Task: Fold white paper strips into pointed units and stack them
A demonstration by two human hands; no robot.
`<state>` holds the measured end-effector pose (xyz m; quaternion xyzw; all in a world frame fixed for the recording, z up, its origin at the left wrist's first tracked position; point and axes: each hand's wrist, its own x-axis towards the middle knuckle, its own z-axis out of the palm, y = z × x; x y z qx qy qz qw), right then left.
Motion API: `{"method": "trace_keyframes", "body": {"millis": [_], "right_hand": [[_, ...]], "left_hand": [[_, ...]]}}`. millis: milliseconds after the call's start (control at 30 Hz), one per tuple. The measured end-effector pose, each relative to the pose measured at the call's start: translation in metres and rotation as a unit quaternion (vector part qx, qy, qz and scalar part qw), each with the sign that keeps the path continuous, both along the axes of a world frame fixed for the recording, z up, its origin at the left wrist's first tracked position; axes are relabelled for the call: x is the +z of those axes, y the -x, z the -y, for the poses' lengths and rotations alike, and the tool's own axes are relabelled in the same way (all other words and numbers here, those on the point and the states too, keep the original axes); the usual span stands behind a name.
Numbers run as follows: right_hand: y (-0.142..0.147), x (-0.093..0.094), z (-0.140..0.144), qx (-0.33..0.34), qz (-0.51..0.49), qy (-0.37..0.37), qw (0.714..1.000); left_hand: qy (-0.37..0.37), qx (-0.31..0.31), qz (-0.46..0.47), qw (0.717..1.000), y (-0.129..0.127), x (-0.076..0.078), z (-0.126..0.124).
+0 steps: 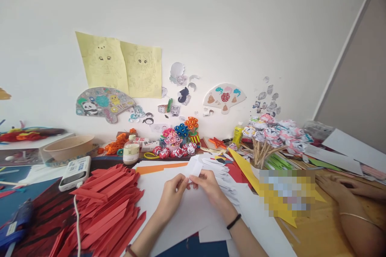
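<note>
Between both hands is a small piece of white folded paper (pixel 195 166), held upright above white sheets (pixel 177 225). My left hand (pixel 173 192) pinches its lower left edge with thumb and fingers. On the other side, my right hand (pixel 208 186) grips the paper with the thumb across its front. Just behind the right hand lies a heap of white folded paper strips (pixel 223 180). A large pile of red folded paper strips (pixel 108 209) spreads to the left of my left hand.
A power bank (pixel 75 172) with a white cable and a bottle (pixel 131 150) stand behind the red pile. Paper flowers (pixel 181 132) line the wall. At right are yellow paper (pixel 247 172), a bunch of stick-stemmed paper flowers (pixel 271 136) and another person's hands (pixel 334 188). A glue gun (pixel 21 221) lies far left.
</note>
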<state>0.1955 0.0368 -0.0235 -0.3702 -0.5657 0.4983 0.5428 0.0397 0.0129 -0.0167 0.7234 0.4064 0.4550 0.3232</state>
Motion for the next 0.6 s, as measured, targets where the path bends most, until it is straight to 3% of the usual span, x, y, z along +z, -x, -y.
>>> {"method": "trace_keyframes", "body": {"millis": [267, 600], "right_hand": [[-0.003, -0.008, -0.005, 0.060, 0.029, 0.010, 0.998], [-0.010, -0.002, -0.009, -0.081, -0.051, 0.030, 0.995]], "left_hand": [[-0.014, 0.056, 0.010, 0.998, 0.003, -0.003, -0.006], [-0.054, 0.130, -0.067, 0.988, 0.017, 0.002, -0.012]]}}
